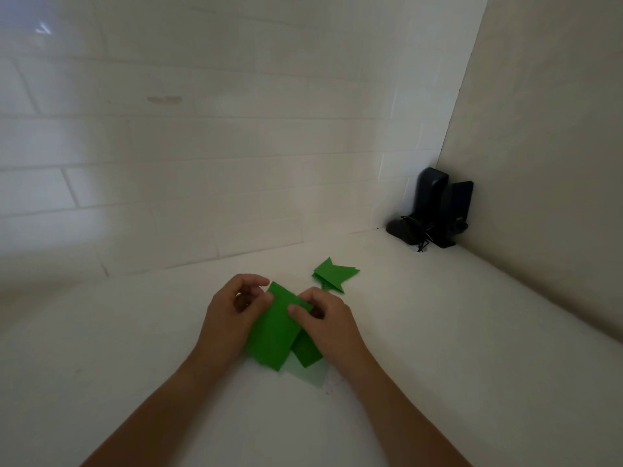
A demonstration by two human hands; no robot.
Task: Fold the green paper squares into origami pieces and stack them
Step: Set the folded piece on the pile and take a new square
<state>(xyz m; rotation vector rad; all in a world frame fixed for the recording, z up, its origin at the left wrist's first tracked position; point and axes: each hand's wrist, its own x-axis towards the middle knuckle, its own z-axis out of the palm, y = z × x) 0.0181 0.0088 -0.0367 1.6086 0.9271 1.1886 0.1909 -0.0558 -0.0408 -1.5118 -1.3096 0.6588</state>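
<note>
Green paper in hand: we hold a partly folded green sheet point(274, 328) low at the middle of the white counter point(438, 332), its near edge raised off the surface.
Left hand: our left hand point(232, 315) grips the sheet's left edge, fingers curled over its top corner.
Right hand: our right hand point(323, 318) pinches the right edge, thumb on top.
Under the sheet: more green paper point(305, 353) peeks out just right of it.
Finished pieces: a small stack of folded pieces point(333, 274) lies beyond the sheet, near it to the right.
Far corner: dark speakers point(435, 210) stand well beyond the sheet.
Risk: we judge that uneven thumb pressure could skew the crease; the loose paper beneath could slide or get caught in the fold.
</note>
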